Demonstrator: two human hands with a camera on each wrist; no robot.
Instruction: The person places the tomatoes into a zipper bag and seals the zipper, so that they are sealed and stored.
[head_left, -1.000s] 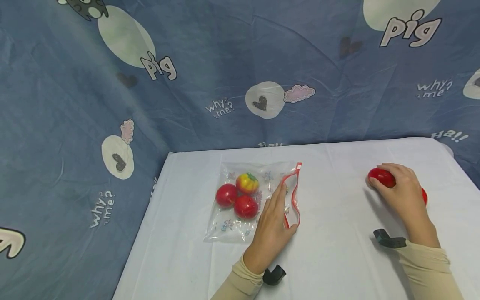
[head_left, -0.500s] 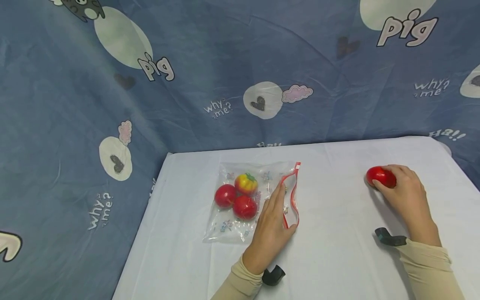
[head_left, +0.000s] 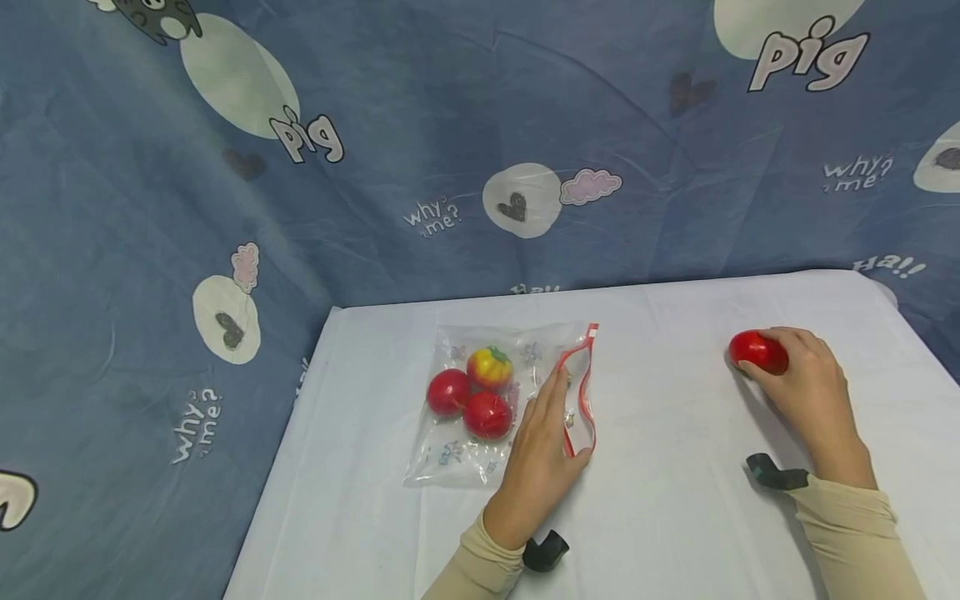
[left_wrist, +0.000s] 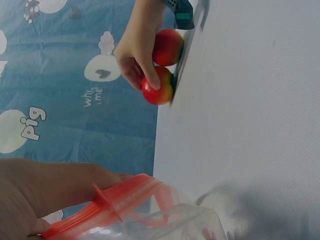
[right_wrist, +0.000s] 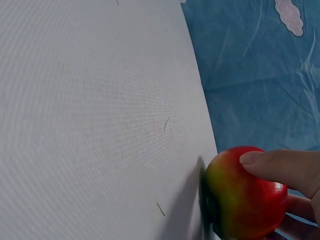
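Right hand (right_wrist: 299, 172) grips round red fruit (right_wrist: 245, 197), lower right; thumb on its skin, fingers curled behind. Fruit shades to yellow-green, green part facing white cloth (right_wrist: 95, 120), shadow beside it. Short dark threads (right_wrist: 160, 209) on cloth. Blue fabric (right_wrist: 250, 90) beyond, pink print (right_wrist: 290, 16) up top.

From my station I have a surface (head_left: 667, 500) in front, with a cloth backdrop (head_left: 405, 125) behind it and along its left side. A bag (head_left: 442, 462) lies on the surface, left of the middle, its mouth facing right. Inside it, toward the left, I see a left fruit (head_left: 448, 392), a rear fruit (head_left: 490, 369) and a front fruit (head_left: 487, 416), clustered together. The left hand (head_left: 536, 467) lies across the bag's right part, along the mouth. Well to the right is the right hand (head_left: 813, 396), the gripped fruit (head_left: 757, 352) at its fingertips; the left wrist view shows me another fruit (left_wrist: 168, 47) just beside that one, nearer the wrist.
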